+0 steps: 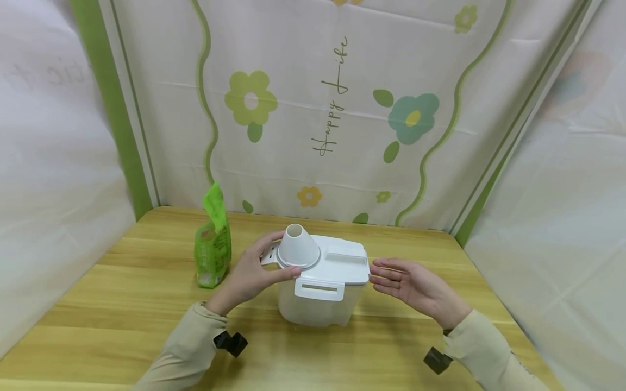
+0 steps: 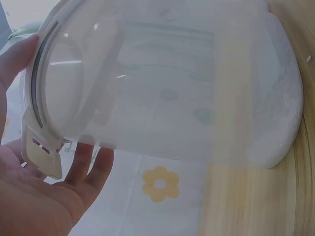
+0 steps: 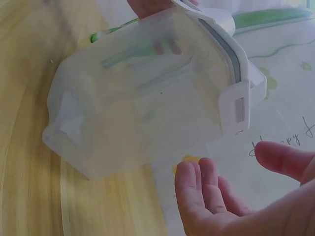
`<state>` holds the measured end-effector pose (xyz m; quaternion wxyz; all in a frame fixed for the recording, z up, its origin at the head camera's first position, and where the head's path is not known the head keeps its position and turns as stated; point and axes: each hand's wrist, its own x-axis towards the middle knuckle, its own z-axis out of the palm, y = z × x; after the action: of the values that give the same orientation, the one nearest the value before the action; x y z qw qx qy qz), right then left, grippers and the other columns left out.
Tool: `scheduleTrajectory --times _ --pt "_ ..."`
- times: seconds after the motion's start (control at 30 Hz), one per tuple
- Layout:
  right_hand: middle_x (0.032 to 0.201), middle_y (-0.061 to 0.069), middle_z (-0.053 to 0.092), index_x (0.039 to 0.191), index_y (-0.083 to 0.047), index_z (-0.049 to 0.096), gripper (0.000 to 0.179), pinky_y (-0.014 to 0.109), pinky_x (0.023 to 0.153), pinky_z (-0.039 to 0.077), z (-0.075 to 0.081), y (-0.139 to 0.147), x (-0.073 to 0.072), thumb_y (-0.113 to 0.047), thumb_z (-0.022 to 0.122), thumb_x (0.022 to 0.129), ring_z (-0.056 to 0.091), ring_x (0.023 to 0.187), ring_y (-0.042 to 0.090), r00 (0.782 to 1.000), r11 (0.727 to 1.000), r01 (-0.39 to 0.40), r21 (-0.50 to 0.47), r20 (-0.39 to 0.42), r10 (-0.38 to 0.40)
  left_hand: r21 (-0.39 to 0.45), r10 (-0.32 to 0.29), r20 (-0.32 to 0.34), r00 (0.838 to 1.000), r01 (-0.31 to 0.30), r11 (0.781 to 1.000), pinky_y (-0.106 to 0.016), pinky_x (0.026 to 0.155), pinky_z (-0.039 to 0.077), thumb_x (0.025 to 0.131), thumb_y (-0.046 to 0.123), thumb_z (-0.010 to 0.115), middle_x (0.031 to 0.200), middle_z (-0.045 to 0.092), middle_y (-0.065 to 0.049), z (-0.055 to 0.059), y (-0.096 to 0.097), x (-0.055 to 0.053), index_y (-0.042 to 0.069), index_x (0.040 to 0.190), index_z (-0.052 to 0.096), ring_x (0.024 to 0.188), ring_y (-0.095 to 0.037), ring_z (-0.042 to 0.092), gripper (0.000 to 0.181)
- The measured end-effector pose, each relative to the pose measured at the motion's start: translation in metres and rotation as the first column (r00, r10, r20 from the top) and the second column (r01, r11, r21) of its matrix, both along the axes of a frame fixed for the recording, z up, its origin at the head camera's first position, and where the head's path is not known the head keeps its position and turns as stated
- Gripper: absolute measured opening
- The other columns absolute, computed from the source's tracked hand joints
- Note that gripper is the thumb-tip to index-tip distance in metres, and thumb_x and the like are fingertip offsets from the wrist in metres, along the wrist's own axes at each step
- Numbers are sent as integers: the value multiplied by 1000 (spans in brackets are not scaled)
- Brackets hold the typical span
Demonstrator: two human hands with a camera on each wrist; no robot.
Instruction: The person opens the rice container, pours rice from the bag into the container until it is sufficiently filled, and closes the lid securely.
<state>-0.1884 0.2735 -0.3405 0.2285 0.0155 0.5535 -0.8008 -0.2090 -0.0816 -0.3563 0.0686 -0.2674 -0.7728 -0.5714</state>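
A translucent storage container with a white lid stands on the table. A white cone-shaped cup sits narrow end up on the lid's left part. My left hand spans the lid's left end, thumb on the front edge and fingers behind. The front latch and the left latch stick outward. A whitish layer lies at the container's bottom. My right hand is beside the container's right end, fingers extended and holding nothing; in the right wrist view its fingertips are apart from the wall.
A green bag with a twisted top stands left of the container. A small white grain lies on the wooden table. Patterned curtains close off the back and both sides.
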Motion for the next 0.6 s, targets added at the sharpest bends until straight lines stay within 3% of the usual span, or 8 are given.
scheduleTrajectory --times 0.07,0.17,0.3,0.6 --pt "126 20 57 143 15 28 50 46 109 36 0 0 -1 -11 47 105 55 118 32 1000 1000 -5 14 4 5 2 0 8 1000 0 1000 -46 94 47 78 17 85 129 58 -5 8 1 6 13 139 53 112 -24 55 69" --pt "125 19 58 139 14 36 45 45 108 38 2 -1 -2 -12 49 104 56 116 31 1000 999 -17 27 17 17 1 3 19 1000 -3 1000 -48 94 47 78 13 85 129 58 -7 9 2 7 10 139 53 112 -27 55 70" --pt "122 17 59 133 12 44 39 44 106 40 4 -2 -2 -12 51 103 57 114 30 999 999 -27 30 35 26 -5 9 14 1000 -9 1000 -46 94 46 77 19 87 131 57 0 -6 0 -5 19 140 53 113 -22 55 72" --pt "117 15 62 120 3 59 24 44 105 42 7 -7 -3 -13 53 103 59 112 30 998 999 -45 18 50 44 0 -6 -9 1000 6 1000 -47 93 47 77 27 86 129 57 3 -9 -1 -7 25 138 54 112 -20 54 68"
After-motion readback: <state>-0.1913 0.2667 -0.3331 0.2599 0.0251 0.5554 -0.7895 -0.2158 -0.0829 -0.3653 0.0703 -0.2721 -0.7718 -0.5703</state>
